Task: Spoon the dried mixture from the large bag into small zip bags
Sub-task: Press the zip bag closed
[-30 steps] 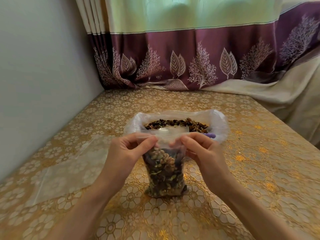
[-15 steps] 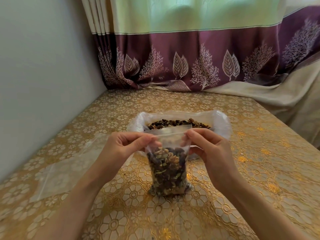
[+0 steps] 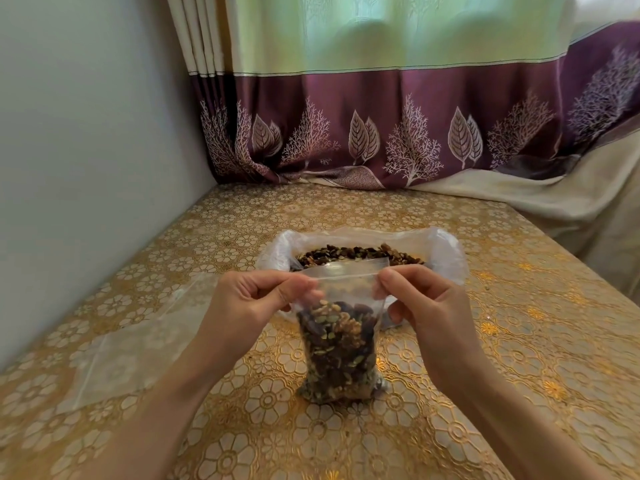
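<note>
Nearest you, the small zip bag (image 3: 337, 355) stands upright on the gold floral tablecloth (image 3: 519, 341), filled most of the way with nuts and seeds. Your left hand (image 3: 249, 299) pinches the left end of its zip strip between thumb and forefinger, and your right hand (image 3: 426, 303) pinches the right end the same way, so both hands are closed on the bag's top edge.

This looks like the sealing step. Keep the strip taut and level between your hands, then press along it from one end to the other. The fill sits well below the strip, so nothing should jam the seal; squeeze spare air out first.

To your left, empty clear zip bags (image 3: 114, 355) lie flat on the cloth, near your forearm; don't sweep them toward the wall. The right side of the table is bare, and its right edge is well apart from your hands.

Just behind the small bag sits the large bag (image 3: 446, 251), its mouth rolled open on the dried mixture (image 3: 356, 256). Set the sealed bag down to the right rather than pushing forward against it. Beyond that is open table up to the purple curtain (image 3: 381, 133).
</note>
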Tool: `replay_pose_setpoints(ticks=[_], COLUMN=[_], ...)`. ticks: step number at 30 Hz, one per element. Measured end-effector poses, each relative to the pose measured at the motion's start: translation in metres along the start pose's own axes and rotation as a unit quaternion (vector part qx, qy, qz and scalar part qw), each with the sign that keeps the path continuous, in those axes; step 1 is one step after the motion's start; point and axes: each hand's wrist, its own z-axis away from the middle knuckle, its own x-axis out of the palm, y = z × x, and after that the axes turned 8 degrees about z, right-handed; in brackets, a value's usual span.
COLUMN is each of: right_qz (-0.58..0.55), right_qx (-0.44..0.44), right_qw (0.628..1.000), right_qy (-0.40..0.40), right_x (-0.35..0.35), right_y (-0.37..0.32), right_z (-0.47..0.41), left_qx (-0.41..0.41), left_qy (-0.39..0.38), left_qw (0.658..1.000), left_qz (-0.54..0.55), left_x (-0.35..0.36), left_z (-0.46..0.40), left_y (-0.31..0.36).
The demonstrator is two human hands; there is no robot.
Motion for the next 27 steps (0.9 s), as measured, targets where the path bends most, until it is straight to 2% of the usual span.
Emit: replay_pose_setpoints(ticks=[7,14,27], right_qz=[0.027,0.064,0.114], right_qx=[-0.02,-0.038,-0.08], right_qw=[0.998,0.996,0.986], right_qy=[-0.047,-0.047,-0.088], right_x=[-0.001,-0.001,0.006], right_y=[0.0,-0.003,-0.005], right_z=[-0.001,0.0,0.001], left_qx=[0.012,0.053,0.046], left_qy=[0.009,0.023,0.027], left_qw=[1.0,0.998,0.995], left_qz=[-0.002,-0.023,-0.079], left_x=[0.005,0.016,0.019], left_z=[0.0,0.002,0.005], left_y=[-0.001,0.0,0.004])
